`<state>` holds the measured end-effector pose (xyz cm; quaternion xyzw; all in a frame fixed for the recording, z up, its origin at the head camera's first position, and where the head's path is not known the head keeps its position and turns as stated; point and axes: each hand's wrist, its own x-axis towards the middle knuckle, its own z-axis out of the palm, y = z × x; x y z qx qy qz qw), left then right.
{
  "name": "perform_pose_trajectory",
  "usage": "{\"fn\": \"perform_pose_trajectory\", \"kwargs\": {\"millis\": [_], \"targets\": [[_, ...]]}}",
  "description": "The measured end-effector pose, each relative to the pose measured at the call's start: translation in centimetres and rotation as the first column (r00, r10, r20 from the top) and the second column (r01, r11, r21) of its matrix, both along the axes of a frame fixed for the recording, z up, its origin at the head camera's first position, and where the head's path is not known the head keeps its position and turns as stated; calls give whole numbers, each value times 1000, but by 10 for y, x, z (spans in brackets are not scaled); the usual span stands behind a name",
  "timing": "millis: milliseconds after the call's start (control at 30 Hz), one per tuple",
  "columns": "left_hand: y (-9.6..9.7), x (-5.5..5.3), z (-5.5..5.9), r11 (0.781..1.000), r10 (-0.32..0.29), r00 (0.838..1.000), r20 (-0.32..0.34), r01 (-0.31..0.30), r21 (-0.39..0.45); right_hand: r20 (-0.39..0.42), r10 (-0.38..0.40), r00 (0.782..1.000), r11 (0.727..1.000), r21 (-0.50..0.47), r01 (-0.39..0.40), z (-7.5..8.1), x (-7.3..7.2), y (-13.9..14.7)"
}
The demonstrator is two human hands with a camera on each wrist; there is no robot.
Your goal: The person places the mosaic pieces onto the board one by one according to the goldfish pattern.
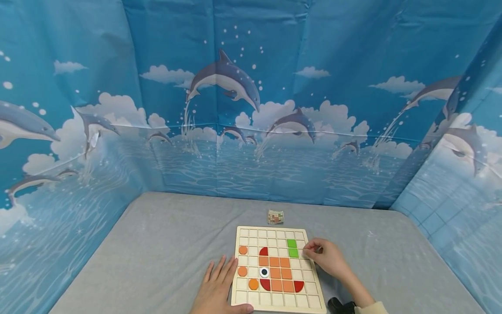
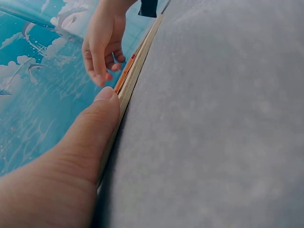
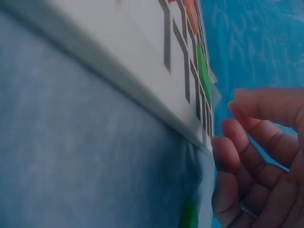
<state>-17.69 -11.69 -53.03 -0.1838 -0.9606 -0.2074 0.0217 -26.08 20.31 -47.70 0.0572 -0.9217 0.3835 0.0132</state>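
A square wooden grid board (image 1: 247, 298) lies on the grey table. On it sit orange squares (image 1: 276, 273), red quarter-round pieces (image 1: 299, 286), orange discs (image 1: 242, 271), a white-and-black eye disc (image 1: 264, 272) and two green squares (image 1: 293, 252). My left hand (image 1: 219, 283) lies along the board's left side with fingers straight, its thumb over the front edge. Beside the right edge hovers my right hand (image 1: 323, 257), fingers loosely bent and thumb close to the index finger; no piece shows between its fingertips (image 3: 244, 97). Below that hand in the right wrist view is another green piece (image 3: 189, 216).
Behind the board lies a small patterned card (image 1: 276, 217). Grey cloth covers the table (image 1: 176, 235). A blue curtain with dolphins (image 1: 251, 174) hangs along the back and both sides. Something black (image 1: 340, 306) sits at my right wrist, near the board's front right corner.
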Motion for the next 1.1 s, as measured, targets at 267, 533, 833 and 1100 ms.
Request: {"fn": "perform_pose_trajectory", "kwargs": {"millis": [267, 533, 833, 1100], "targets": [[-1, -1, 1, 1000, 10, 999, 30, -9, -18, 8, -50, 999, 998, 30, 49, 7, 9, 14], [-2, 0, -1, 1000, 11, 1000, 26, -11, -21, 15, -69, 998, 995, 71, 68, 4, 16, 32], [-2, 1, 1, 1000, 6, 1000, 30, -6, -7, 15, -94, 995, 986, 140, 91, -1, 20, 46], [0, 0, 0, 1000, -4, 1000, 30, 4, -6, 35, -118, 992, 976, 186, 109, -4, 22, 54]]}}
